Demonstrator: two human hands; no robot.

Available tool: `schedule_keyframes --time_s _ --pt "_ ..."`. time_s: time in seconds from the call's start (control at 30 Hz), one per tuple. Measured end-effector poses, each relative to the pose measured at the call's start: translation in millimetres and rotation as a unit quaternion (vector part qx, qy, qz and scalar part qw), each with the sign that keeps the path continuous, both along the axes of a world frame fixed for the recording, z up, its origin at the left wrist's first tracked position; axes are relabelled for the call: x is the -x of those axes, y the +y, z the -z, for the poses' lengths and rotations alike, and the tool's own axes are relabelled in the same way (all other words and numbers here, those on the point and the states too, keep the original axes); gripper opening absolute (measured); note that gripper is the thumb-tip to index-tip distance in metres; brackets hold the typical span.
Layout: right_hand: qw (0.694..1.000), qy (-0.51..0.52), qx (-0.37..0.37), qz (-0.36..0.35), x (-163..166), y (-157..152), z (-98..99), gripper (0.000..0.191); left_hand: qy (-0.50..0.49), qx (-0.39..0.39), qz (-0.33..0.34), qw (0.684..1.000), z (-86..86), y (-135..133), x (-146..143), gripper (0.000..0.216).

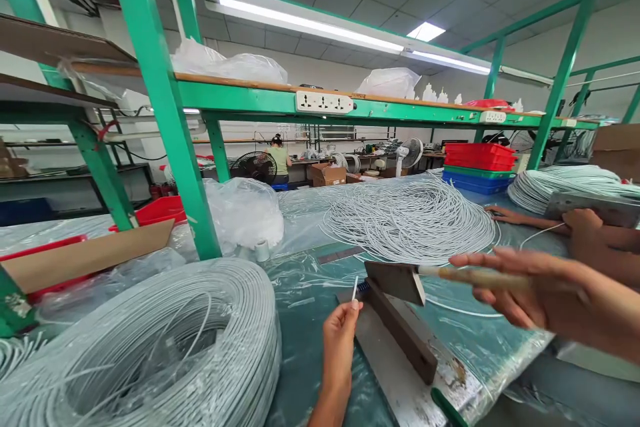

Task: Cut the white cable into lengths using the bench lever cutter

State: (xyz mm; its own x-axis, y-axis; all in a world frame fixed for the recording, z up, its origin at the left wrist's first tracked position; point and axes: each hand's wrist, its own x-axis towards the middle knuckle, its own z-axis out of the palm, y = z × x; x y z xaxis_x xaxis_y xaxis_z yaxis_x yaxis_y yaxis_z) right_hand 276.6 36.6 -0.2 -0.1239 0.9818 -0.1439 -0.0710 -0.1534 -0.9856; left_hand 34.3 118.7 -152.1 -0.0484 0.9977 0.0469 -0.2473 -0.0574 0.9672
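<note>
At lower centre a short white wire [355, 288] is pinched upright in the left hand [340, 337] beside the cutter [400, 327], whose handle [480, 277] is gripped by the right hand [530, 290] at right.

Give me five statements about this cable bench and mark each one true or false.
1. The left hand pinches a short white cable piece. True.
2. The right hand holds a pair of scissors. False: it holds the wooden handle of a cutter blade.
3. A big coil of grey cable lies at the near left of the bench. True.
4. The stacked crates at the far end are all yellow. False: they are red, green and blue.
5. Another person's hands are at work to the right, beyond the right hand. True.
</note>
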Motion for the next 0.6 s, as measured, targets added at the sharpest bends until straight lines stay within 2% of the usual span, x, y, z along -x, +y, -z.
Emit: schedule_keyframes --time_s 0.1,0.2,0.3,0.43,0.6 --pt "0.992 0.1 0.009 -0.072 16 41 -39.1 0.058 -0.005 -0.005 -0.023 1.0 -0.3 -3 -3 0.049" --pt "0.981 0.135 -0.048 -0.131 33 95 -52.0 0.076 -0.006 -0.012 -0.048 0.999 1.8 -3 -8 0.049" --pt "0.975 0.124 -0.106 -0.154 52 153 -51.8 0.079 0.002 -0.017 -0.07 0.997 5.9 -3 -13 0.049" --pt "0.98 0.094 -0.095 -0.147 79 218 -43.0 0.078 0.012 -0.011 -0.075 0.997 12.2 0 -14 0.053" --pt "0.99 0.052 -0.071 -0.114 106 262 -24.9 0.079 0.019 -0.013 -0.08 0.997 18.7 7 -14 0.055"
